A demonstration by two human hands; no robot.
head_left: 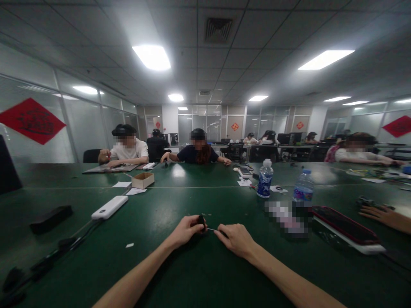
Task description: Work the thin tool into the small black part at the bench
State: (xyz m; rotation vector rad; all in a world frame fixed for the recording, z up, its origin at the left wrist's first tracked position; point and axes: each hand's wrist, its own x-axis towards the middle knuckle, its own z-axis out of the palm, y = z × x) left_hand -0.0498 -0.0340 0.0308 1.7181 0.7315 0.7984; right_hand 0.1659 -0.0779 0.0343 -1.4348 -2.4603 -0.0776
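Both my hands rest near the middle of a dark green table (199,265). My left hand (187,230) is closed in a pinch on a small black piece (201,221). A thin pin or wire (212,230) runs from that piece to my right hand (236,239), whose fingers are pinched on its other end. The hands sit close together, just above the tabletop. What the black piece is I cannot make out.
A white power bank (109,207) with a cable, a black case (50,218) and a small cardboard box (143,180) lie to the left. Two water bottles (265,179) and a red-edged phone (345,224) lie to the right. Another person's hand (379,213) rests far right. Other people sit across.
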